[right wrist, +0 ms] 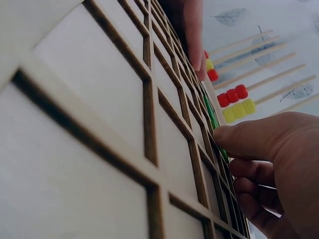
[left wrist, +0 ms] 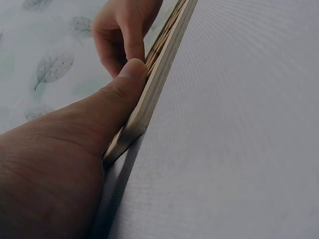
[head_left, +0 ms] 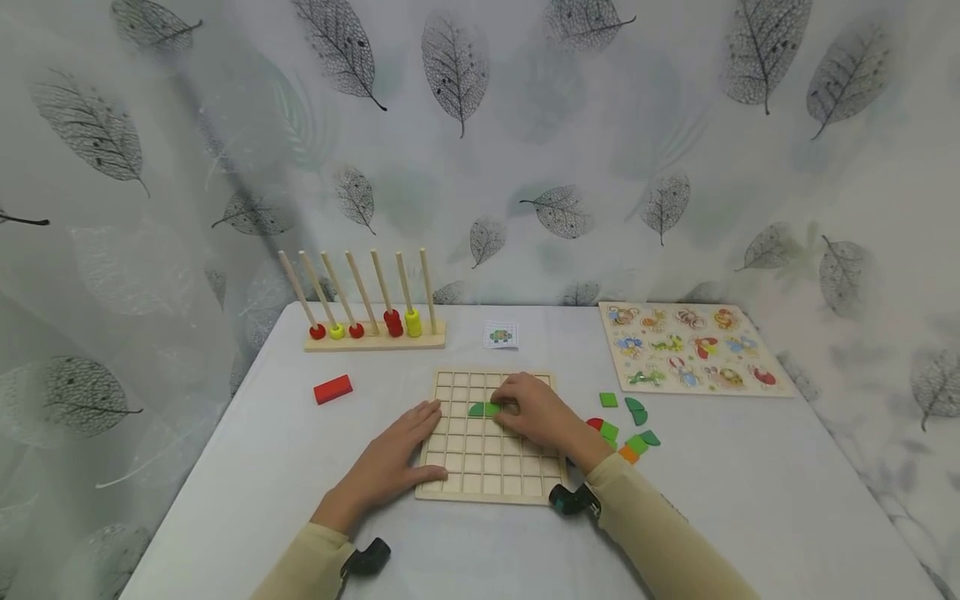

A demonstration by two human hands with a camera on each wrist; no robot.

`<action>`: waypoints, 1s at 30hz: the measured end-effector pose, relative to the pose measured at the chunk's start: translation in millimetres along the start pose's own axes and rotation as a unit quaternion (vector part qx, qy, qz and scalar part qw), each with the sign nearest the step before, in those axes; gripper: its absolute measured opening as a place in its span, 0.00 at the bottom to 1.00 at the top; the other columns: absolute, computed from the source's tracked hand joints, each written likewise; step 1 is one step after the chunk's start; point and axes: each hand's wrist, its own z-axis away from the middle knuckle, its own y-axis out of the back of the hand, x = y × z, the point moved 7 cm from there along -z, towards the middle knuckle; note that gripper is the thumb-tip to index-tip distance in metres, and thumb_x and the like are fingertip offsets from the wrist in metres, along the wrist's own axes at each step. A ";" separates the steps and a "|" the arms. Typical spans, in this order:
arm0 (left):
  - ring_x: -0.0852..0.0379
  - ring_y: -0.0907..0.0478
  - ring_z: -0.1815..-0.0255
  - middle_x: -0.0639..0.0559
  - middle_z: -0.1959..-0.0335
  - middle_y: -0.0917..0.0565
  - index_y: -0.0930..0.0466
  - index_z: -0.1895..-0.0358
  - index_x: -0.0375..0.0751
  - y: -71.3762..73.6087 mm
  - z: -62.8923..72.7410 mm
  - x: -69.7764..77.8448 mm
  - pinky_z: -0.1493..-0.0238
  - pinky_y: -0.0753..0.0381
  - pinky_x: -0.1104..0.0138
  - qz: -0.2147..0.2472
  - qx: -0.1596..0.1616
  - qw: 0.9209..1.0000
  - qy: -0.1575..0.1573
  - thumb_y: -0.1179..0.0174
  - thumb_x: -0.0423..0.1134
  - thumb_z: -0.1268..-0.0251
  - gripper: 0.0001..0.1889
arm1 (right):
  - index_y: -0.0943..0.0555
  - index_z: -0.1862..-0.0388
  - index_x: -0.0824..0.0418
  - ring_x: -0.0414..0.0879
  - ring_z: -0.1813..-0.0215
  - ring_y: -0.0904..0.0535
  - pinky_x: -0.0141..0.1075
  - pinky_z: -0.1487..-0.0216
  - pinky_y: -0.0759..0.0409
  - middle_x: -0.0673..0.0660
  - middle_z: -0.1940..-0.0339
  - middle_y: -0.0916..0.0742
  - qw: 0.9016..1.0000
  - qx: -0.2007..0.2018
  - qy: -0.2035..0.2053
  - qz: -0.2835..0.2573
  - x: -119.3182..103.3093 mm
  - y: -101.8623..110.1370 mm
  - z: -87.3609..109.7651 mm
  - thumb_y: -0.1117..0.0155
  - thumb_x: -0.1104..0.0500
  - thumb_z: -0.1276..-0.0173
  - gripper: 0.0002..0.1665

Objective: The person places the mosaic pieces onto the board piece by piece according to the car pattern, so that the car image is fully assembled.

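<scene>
A wooden grid board [head_left: 452, 462] lies on the white table. My left hand [head_left: 393, 454] rests along its left side, fingers extended and thumb on the near left part; the left wrist view shows the thumb on the board's edge. My right hand [head_left: 536, 412] is over the upper middle of the grid with bent fingers, pinching a light green square tile [head_left: 491, 409] at its cell. Just left of that tile, a dark green rounded tile [head_left: 476, 410] sits in a cell. In the right wrist view the thumb touches the green tiles [right wrist: 209, 110].
Loose green, red and orange tiles [head_left: 609, 432] lie right of the board. Behind stand a peg rack [head_left: 375, 340] with red and yellow beads and a small picture card [head_left: 500, 335]. A red block [head_left: 333, 389] lies left; an insect puzzle board [head_left: 690, 350] is at back right.
</scene>
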 end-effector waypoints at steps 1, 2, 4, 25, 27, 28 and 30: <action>0.49 0.49 0.11 0.53 0.11 0.44 0.40 0.12 0.44 0.1 0.0 0.0 0.17 0.39 0.46 -0.001 0.001 1.000 0.001 0.31 0.72 0.36 0.57 | 0.09 0.48 0.55 0.45 0.48 0.19 0.45 0.44 0.17 0.47 0.51 0.12 1.000 -0.001 -0.002 0.001 0.2 -0.2 -0.6 0.21 0.56 0.28 0.12; 0.49 0.49 0.11 0.53 0.11 0.44 0.40 0.12 0.44 0.2 0.1 0.0 0.17 0.39 0.46 -0.001 0.001 1.000 0.002 0.30 0.72 0.36 0.57 | 0.09 0.48 0.55 0.45 0.48 0.19 0.45 0.44 0.17 0.47 0.51 0.12 1.000 -0.003 -0.003 0.001 0.5 -0.5 -1.1 0.20 0.56 0.28 0.12; 0.49 0.49 0.11 0.53 0.11 0.43 0.40 0.13 0.43 0.4 0.4 0.1 0.18 0.39 0.46 -0.001 0.001 1.000 0.002 0.30 0.72 0.36 0.57 | 0.09 0.48 0.54 0.44 0.48 0.19 0.45 0.45 0.17 0.47 0.52 0.13 1.000 -0.006 -0.006 0.006 1.9 -2.0 -1.8 0.21 0.56 0.28 0.12; 0.49 0.49 0.11 0.53 0.11 0.44 0.41 0.12 0.43 2.2 0.5 0.1 0.17 0.39 0.46 0.000 0.001 1.000 -0.003 0.29 0.70 0.35 0.56 | 0.09 0.45 0.57 0.45 0.46 0.16 0.45 0.42 0.16 0.49 0.49 0.11 1.000 0.002 0.006 0.004 2.3 2.3 -1.6 0.20 0.55 0.29 0.16; 0.49 0.50 0.11 0.53 0.11 0.44 0.41 0.12 0.43 2.3 0.0 0.5 0.17 0.40 0.46 0.001 0.002 1.000 -0.006 0.29 0.69 0.35 0.56 | 0.10 0.44 0.58 0.45 0.47 0.15 0.44 0.43 0.15 0.50 0.49 0.10 1.000 0.010 0.006 -0.001 2.6 6.7 -0.7 0.20 0.55 0.29 0.17; 0.49 0.49 0.11 0.53 0.11 0.43 0.40 0.13 0.43 2.4 -0.1 0.7 0.17 0.40 0.46 0.002 0.003 1.000 -0.007 0.28 0.69 0.35 0.56 | 0.10 0.43 0.59 0.46 0.47 0.15 0.45 0.44 0.15 0.51 0.48 0.10 1.000 0.014 0.006 -0.005 2.0 9.8 0.3 0.21 0.55 0.28 0.18; 0.49 0.49 0.11 0.52 0.11 0.43 0.40 0.13 0.42 2.4 -0.3 1.2 0.17 0.40 0.46 0.003 0.003 1.000 -0.009 0.28 0.68 0.35 0.56 | 0.11 0.42 0.60 0.47 0.47 0.14 0.46 0.45 0.14 0.52 0.48 0.10 1.000 0.020 0.006 -0.010 1.4 16.9 2.5 0.22 0.56 0.27 0.18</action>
